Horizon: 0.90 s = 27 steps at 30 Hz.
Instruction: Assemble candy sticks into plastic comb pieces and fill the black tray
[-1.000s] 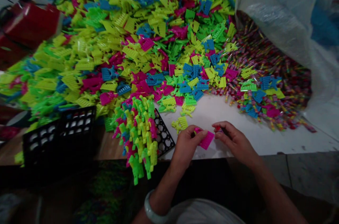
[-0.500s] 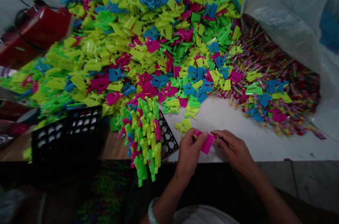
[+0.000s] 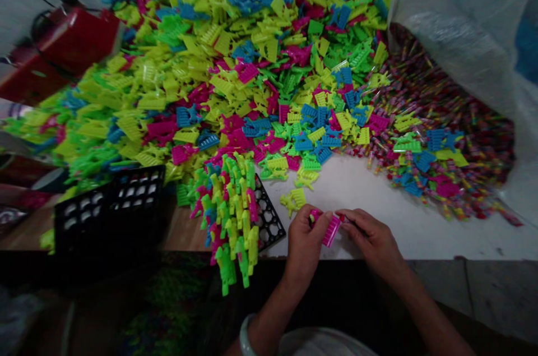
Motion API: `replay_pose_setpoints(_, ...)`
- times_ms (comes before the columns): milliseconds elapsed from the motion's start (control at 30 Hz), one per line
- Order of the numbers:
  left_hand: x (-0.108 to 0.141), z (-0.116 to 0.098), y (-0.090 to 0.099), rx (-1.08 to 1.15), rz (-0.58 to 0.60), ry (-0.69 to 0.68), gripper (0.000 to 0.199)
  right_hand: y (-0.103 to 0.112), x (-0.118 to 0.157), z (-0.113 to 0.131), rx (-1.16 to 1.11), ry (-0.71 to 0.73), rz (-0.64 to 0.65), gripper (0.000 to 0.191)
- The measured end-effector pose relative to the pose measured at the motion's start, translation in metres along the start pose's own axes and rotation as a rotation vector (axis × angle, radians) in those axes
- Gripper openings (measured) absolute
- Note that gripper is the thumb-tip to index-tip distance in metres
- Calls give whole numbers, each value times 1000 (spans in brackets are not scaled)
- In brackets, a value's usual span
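Observation:
My left hand (image 3: pixel 303 238) is closed around a pink plastic piece with a ribbed, comb-like panel (image 3: pixel 331 231), held just above the front of the table. Close by on the right, my right hand (image 3: pixel 374 238) pinches a small red-tipped piece (image 3: pixel 342 218) against the pink one's edge; fingers hide most of it. A yellow plastic piece (image 3: pixel 294 200) lies just beyond my left hand. Left of that hand, a black tray with holes (image 3: pixel 269 216) carries rows of upright green, yellow, pink and blue pieces (image 3: pixel 231 210).
A large heap of bright plastic pieces (image 3: pixel 180 70) covers the back and left. Thin multicoloured sticks (image 3: pixel 458 120) spill from a white plastic bag (image 3: pixel 454 14) at right. Another black tray (image 3: pixel 109 204) and a red machine-like box (image 3: pixel 79 39) stand at left.
The pink piece has tilted a little in my left hand, its ribbed face turning. Both hands stay close together; the whole view has shifted slightly.

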<state>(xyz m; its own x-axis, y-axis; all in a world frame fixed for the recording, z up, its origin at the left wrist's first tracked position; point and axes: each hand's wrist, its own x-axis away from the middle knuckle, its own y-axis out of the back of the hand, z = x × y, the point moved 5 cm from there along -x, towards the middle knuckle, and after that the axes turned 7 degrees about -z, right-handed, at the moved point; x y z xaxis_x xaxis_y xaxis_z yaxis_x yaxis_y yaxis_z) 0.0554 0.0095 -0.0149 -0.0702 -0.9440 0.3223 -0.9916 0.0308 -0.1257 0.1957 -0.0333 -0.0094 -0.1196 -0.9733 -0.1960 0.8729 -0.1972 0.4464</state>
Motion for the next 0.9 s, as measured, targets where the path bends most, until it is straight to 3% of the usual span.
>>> replay_pose_setpoints(167,3,-2,1,17,-27,-29,24,-6,1,5,16,107,-15,23)
replay_pose_setpoints(367,6,-1,6,-52,-126,-79,21,-11,9,12,146,347,-175,36)
replay_pose_setpoints(500,5,5,4,45,-92,-6,20,-16,8,13,188,324,-39,30)
replay_pose_setpoints(600,4,3,2,82,-96,27,20,-16,4,20,367,321,49,55)
replay_pose_setpoints(667,6,0,0,102,-105,45,20,-14,2,26,505,372,19,66)
replay_pose_setpoints(900,12,5,0,130,-146,66,19,-30,10,30,630,556,-66,55)
